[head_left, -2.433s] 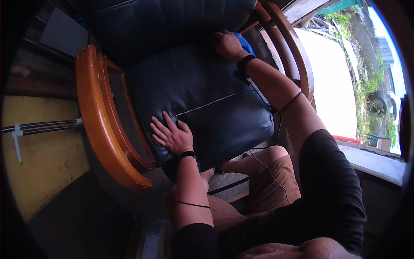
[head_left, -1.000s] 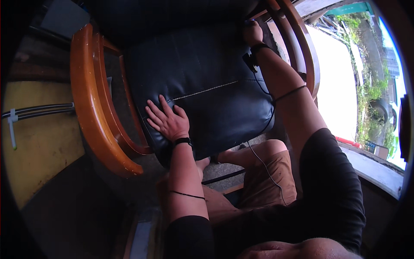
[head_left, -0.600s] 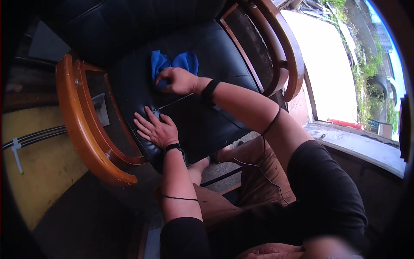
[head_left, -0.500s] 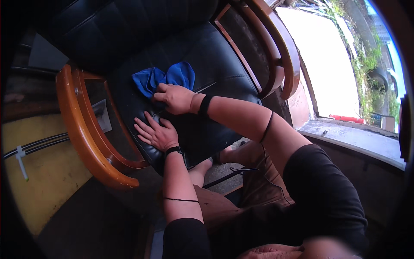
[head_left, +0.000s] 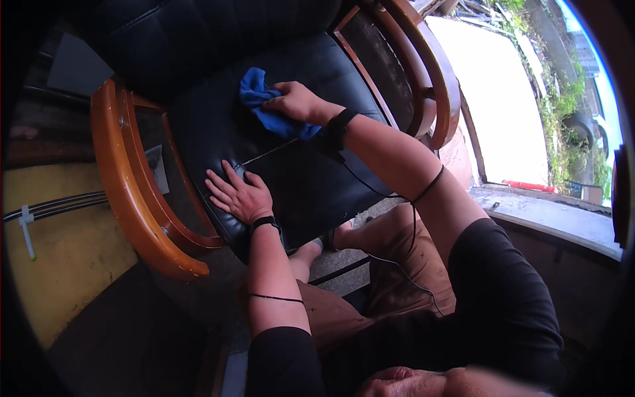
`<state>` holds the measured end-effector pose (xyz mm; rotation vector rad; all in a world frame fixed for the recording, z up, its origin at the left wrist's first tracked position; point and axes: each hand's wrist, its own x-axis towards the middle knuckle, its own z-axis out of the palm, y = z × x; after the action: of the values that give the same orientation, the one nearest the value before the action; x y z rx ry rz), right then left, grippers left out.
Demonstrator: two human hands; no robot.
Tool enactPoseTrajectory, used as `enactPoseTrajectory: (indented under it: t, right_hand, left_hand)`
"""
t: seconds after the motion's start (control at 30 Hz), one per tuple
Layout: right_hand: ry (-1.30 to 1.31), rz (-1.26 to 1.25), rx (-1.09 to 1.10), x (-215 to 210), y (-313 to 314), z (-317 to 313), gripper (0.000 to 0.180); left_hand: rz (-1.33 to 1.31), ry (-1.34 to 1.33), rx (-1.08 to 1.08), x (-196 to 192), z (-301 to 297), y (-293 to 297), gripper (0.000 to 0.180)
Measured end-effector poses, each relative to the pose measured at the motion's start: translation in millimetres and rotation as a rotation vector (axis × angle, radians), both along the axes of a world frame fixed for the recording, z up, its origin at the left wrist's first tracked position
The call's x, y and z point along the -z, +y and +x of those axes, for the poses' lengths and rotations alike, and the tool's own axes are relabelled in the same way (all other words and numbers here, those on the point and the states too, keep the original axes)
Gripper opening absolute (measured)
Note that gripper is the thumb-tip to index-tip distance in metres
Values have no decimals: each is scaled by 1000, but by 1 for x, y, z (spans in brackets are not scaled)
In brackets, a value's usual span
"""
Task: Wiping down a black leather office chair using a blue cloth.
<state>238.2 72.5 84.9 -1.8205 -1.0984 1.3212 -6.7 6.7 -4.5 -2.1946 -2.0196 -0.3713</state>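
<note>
A bunched blue cloth (head_left: 271,112) lies against the black padded seat (head_left: 311,178) of a wooden armchair, toward the middle of the seat. My right hand (head_left: 297,104) is closed on the cloth and presses it to the seat; the fingertips are partly tucked into its folds. Flat on the seat's near left corner rests my left hand (head_left: 243,196), fingers spread, holding nothing. A stitched seam (head_left: 268,152) runs across the seat between the two hands.
Curved wooden armrests flank the seat, one on the left (head_left: 126,192) and one on the right (head_left: 436,73). The black backrest (head_left: 192,40) rises at the far side. A thin cable (head_left: 403,268) hangs by my right arm. A window sill (head_left: 542,215) lies to the right.
My right hand has moved away from me and to the right, carrying the cloth across the seat; the cloth is more bunched. My left hand stays in nearly the same place.
</note>
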Motion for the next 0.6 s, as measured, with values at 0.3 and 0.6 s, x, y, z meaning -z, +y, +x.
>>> enactPoseTrajectory:
  t: [0.3, 0.6]
  right_hand:
    - [-740, 330, 472, 20, -14, 90, 71]
    - [-1004, 390, -196, 53, -43, 79, 55]
  left_hand:
    - [-6, -49, 20, -5, 20, 1, 60]
    - [-19, -32, 14, -4, 14, 1, 61]
